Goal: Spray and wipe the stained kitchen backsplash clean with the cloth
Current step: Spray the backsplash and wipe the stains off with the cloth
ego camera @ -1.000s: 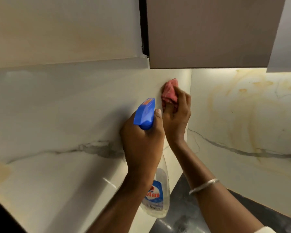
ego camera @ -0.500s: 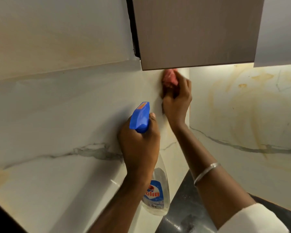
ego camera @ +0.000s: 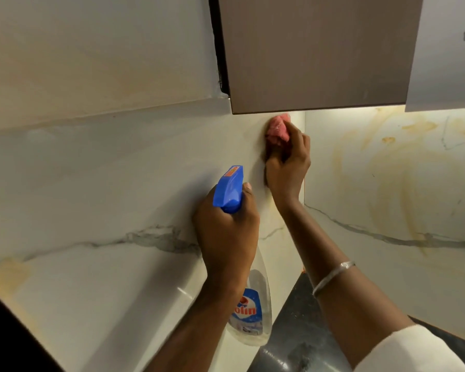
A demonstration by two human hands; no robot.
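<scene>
The clear plastic spray bottle with a blue trigger head (ego camera: 249, 304) carries a blue and white label whose red letters read "olin"; the start of the word is hidden behind the wrist. A small orange sticker sits on top of the trigger head, its print too small to read. Up and to the right of the bottle, a pale sheet (ego camera: 446, 49) hanging on the brown cabinet door (ego camera: 314, 52) shows a "4" and "tra" cut off at the frame edge.

The left hand (ego camera: 226, 234) is wrapped tightly around the bottle's neck, thumb up beside the trigger head, holding it upright close to the white marble-look backsplash (ego camera: 118, 183).

Above and to the right of the bottle, the right hand (ego camera: 287, 167) is closed on a crumpled pink cloth (ego camera: 278, 128), pressing it against the backsplash just under the cabinet's bottom edge, near the inside corner. A silver bangle (ego camera: 333, 276) circles that forearm. Yellow-brown stains (ego camera: 387, 162) streak the wall panel right of the corner.
</scene>
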